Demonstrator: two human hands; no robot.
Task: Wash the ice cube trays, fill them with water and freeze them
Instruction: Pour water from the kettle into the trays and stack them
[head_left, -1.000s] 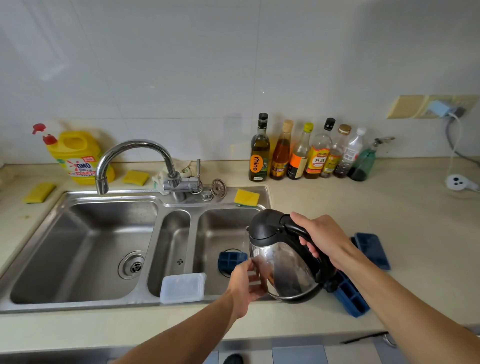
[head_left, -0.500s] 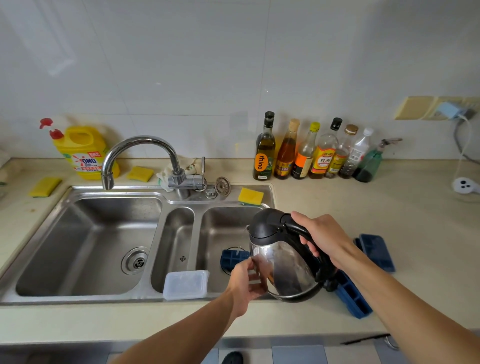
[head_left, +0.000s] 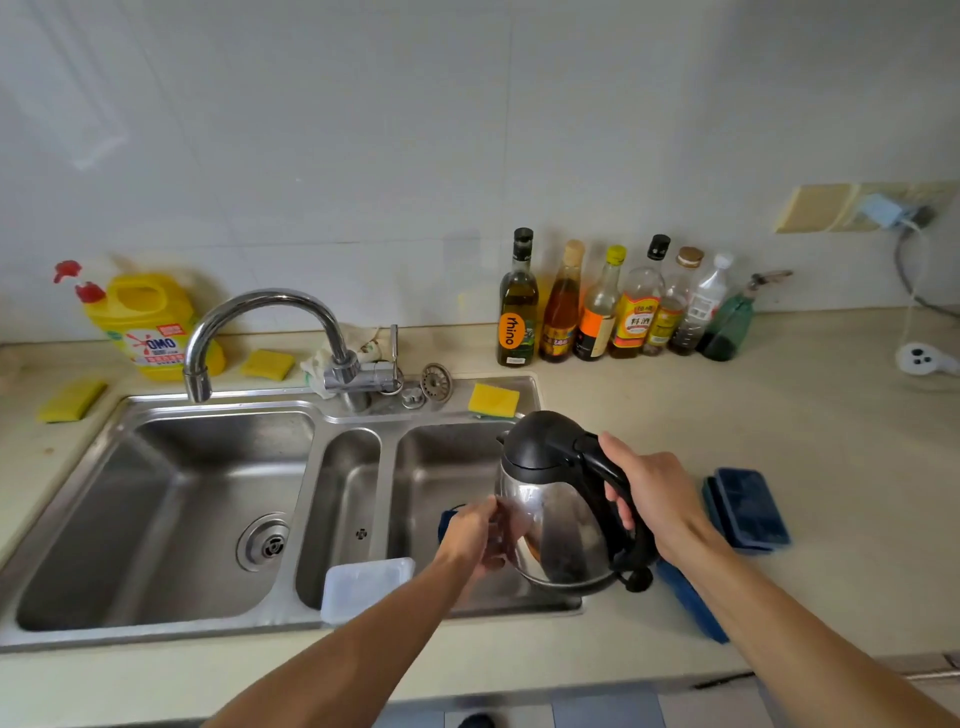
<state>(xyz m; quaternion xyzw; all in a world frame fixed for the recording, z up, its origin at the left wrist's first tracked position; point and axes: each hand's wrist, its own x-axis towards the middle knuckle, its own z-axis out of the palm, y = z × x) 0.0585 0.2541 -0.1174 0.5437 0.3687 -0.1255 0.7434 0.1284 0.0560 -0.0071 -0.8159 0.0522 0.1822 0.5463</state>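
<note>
Kettle held over the sink's right basin, both hands on it.

Right hand (head_left: 660, 499) is wrapped round the black handle of the steel kettle (head_left: 556, 519), which tilts left at centre frame. Left hand (head_left: 475, 540) reaches up from the lower middle, fingers laid flat against the steel side and blurred. Readable labels are "OMO" on the yellow detergent jug (head_left: 150, 322) at left and "rhino" on the olive oil bottle (head_left: 517, 306). This bottle heads a row of six bottles and one green sprayer (head_left: 727, 322). Three blue trays show. One ice cube tray (head_left: 748, 509) lies on the counter right of the hand, a second tray (head_left: 691, 603) is under the right forearm, and a third tray (head_left: 445, 519) is in the basin, mostly hidden. Three yellow sponges (head_left: 493, 400) sit round the sink (head_left: 156, 631).
</note>
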